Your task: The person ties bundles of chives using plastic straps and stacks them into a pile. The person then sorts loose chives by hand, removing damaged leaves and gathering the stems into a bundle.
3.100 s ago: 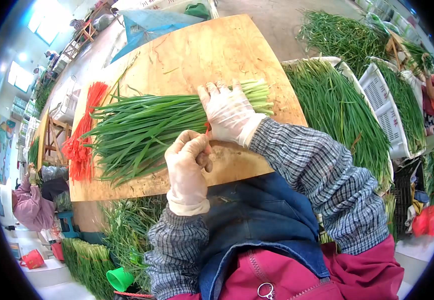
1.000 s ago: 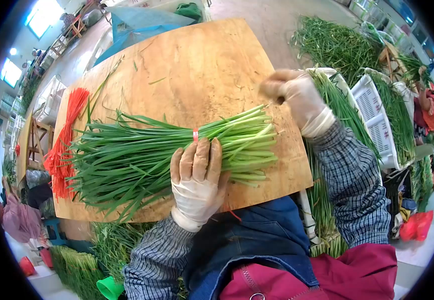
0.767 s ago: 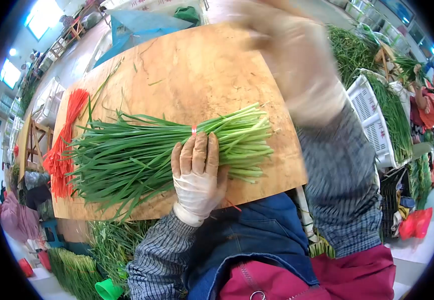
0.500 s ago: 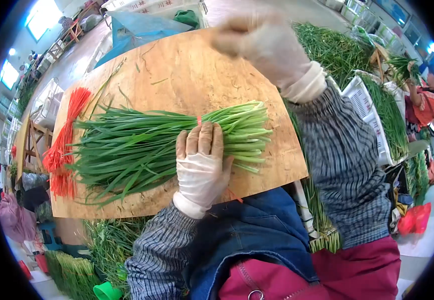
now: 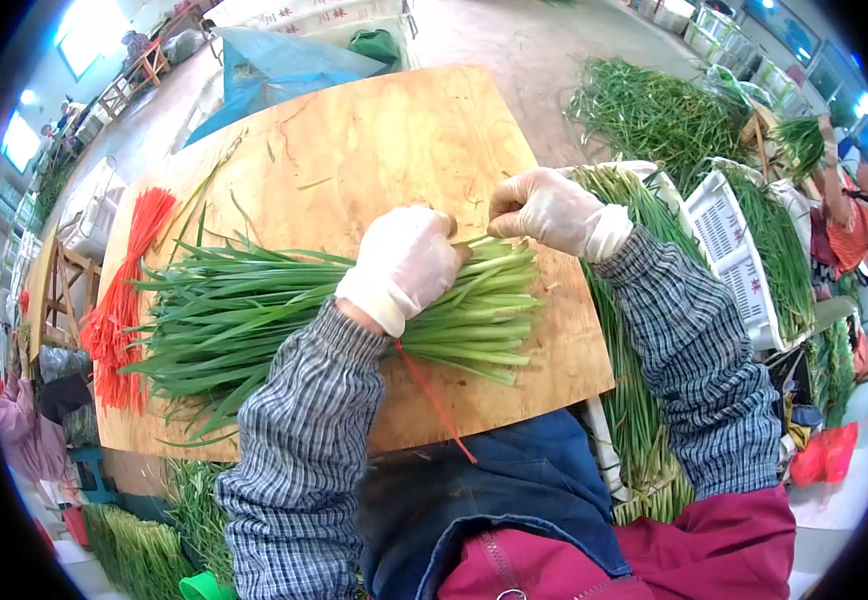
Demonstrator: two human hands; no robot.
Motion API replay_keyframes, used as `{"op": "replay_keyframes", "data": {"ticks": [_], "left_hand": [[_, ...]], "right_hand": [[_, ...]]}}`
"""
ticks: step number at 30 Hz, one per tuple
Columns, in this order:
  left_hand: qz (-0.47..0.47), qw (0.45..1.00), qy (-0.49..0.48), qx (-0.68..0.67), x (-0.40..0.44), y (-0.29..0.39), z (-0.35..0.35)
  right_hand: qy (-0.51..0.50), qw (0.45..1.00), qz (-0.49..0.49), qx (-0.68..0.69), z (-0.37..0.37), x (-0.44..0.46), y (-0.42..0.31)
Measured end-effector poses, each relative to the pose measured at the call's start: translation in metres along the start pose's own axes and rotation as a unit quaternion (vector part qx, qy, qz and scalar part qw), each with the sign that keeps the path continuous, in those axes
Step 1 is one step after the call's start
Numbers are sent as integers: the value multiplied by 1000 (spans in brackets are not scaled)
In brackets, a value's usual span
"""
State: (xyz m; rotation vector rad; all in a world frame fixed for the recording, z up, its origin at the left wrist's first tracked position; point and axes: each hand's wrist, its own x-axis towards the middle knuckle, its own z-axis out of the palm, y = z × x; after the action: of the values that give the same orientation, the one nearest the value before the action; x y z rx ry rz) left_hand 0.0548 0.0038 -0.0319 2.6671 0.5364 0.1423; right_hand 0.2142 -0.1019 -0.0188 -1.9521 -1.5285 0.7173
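Note:
A bundle of long green stalks (image 5: 254, 300) lies across the wooden board (image 5: 374, 130), leaves to the left, pale ends to the right. My left hand (image 5: 412, 258), in a thin glove, rests on its middle with the fingers curled near the pale ends; what its fingertips hold is hidden. My right hand (image 5: 546, 212), gloved too, is closed in a pinch just beyond the upper pale ends; what it pinches is too small to make out. A loose red tie (image 5: 436, 400) hangs from the bundle toward the board's near edge.
Red ties (image 5: 132, 290) lie in a bunch at the board's left. Crates of green stalks (image 5: 629, 370) stand at the right, near a white crate (image 5: 739, 250). A leafy heap (image 5: 659, 115) lies behind. A co-worker (image 5: 847, 215) is at the far right. Blue sheeting (image 5: 279, 75) lies beyond the board.
My left hand has moved up and right over the bundle and curled its fingers. My right hand has come down from beyond the board to the pale ends. More of the red tie shows.

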Motion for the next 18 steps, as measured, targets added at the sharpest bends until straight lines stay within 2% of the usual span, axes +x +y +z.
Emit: {"op": "replay_keyframes", "data": {"ticks": [3,4,5,6,7,9,10,13,18], "left_hand": [[14,996,37,-80,5,-2,9],[28,990,84,-109,2,-4,13],[1,984,88,-154,1,-5,15],[-27,975,92,-201,0,-6,18],[-56,963,98,-246,0,-5,17],[-68,970,88,-218,-1,-2,13],[-66,971,90,-214,-1,-2,13],[-71,972,104,-199,-4,1,14],[-45,980,87,-174,-9,4,7]], "right_hand": [[12,996,-1,86,0,2,12],[11,992,10,127,-1,0,11],[9,985,22,169,0,0,13],[4,982,-20,187,2,2,18],[-24,987,-10,161,2,2,21],[-81,991,8,107,0,1,20],[-102,984,13,144,2,1,20],[-104,992,-15,63,3,2,17],[-82,988,-10,127,3,7,13]]}}
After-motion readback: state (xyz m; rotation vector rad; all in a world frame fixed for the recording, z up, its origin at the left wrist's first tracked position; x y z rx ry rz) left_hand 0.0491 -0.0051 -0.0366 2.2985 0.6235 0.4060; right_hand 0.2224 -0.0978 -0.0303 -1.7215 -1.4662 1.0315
